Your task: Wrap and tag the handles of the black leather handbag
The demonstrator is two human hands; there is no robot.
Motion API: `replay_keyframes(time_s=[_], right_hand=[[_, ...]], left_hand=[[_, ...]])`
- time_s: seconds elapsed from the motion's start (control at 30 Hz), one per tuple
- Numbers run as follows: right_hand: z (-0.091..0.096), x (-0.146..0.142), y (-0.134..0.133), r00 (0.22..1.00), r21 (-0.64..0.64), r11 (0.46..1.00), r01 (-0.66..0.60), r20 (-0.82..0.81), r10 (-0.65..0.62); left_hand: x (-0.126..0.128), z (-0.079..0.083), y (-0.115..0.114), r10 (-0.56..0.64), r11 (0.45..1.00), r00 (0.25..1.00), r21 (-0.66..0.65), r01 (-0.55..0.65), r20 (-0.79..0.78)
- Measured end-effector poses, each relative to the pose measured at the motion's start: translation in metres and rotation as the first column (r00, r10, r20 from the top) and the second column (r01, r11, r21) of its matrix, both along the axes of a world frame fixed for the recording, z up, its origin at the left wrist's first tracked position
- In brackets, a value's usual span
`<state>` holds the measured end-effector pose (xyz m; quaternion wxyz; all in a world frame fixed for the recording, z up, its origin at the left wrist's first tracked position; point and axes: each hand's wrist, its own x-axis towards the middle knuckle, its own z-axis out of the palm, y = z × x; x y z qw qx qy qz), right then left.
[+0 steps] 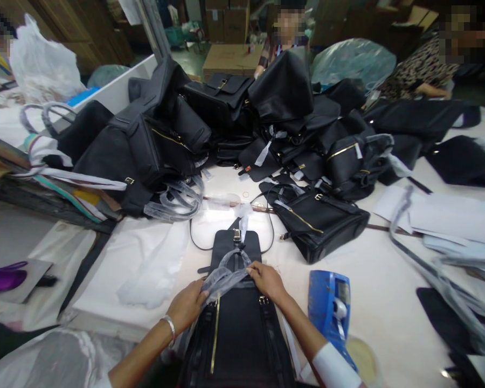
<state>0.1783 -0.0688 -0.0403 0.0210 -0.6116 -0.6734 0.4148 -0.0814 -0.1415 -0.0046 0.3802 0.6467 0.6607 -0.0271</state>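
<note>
A black backpack (242,334) lies in front of me at the table's near edge, its flap (222,245) laid out away from me with a gold buckle on it. Clear plastic wrapping (226,283) runs across the top of the bag, around what looks like its handle. My left hand (188,304), with a silver bracelet at the wrist, has its fingers closed on the left end of this wrapping. On the other side my right hand (267,279) pinches the wrapping's right end between thumb and fingers. A gold zipper shows on the bag's front.
A blue tape dispenser (329,302) stands right of the backpack. Another black bag (319,221) lies beyond it, before a large heap of black bags (283,86). White sheets (141,264) lie at the left, papers (448,210) at the right. Other people sit around the table.
</note>
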Motion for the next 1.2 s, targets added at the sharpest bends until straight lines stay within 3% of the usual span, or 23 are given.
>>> replay_keyframes(time_s=[0.2, 0.33, 0.53, 0.67, 0.77, 0.9, 1.03, 1.2], right_hand=[[-0.012, -0.007, 0.006, 0.999, -0.088, 0.995, 0.042, 0.025, -0.04], [-0.009, -0.009, 0.006, 0.995, -0.077, 0.995, 0.071, 0.069, -0.065], [0.002, -0.017, -0.002, 0.986, -0.052, 0.998, 0.038, 0.162, -0.03], [0.002, -0.021, 0.001, 0.972, -0.049, 0.999, -0.018, 0.233, 0.029], [0.004, -0.028, 0.004, 0.956, -0.03, 0.997, -0.077, 0.28, 0.082], [0.009, -0.047, -0.001, 0.932, 0.044, 0.985, -0.164, 0.333, 0.14], [0.017, -0.061, -0.009, 0.913, 0.126, 0.968, -0.218, 0.375, 0.157], [0.049, -0.048, -0.02, 0.906, 0.207, 0.949, -0.238, 0.399, 0.14]], left_hand=[[0.0, -0.002, -0.002, -0.017, 0.994, 0.998, -0.106, 0.011, -0.06], [-0.004, 0.009, -0.001, -0.03, 0.989, 0.998, -0.143, 0.022, -0.054], [-0.013, 0.029, 0.002, 0.042, 0.975, 0.988, -0.222, -0.008, 0.151], [-0.013, 0.019, 0.001, 0.208, 0.919, 0.95, -0.378, -0.108, 0.235], [-0.013, 0.009, -0.002, 0.263, 0.891, 0.928, -0.435, -0.13, 0.263], [-0.014, 0.006, -0.006, 0.258, 0.884, 0.916, -0.458, -0.095, 0.308], [-0.013, 0.013, -0.009, 0.125, 0.9, 0.946, -0.436, 0.019, 0.299], [-0.009, 0.028, 0.003, -0.002, 0.95, 0.968, -0.302, 0.081, 0.252]])
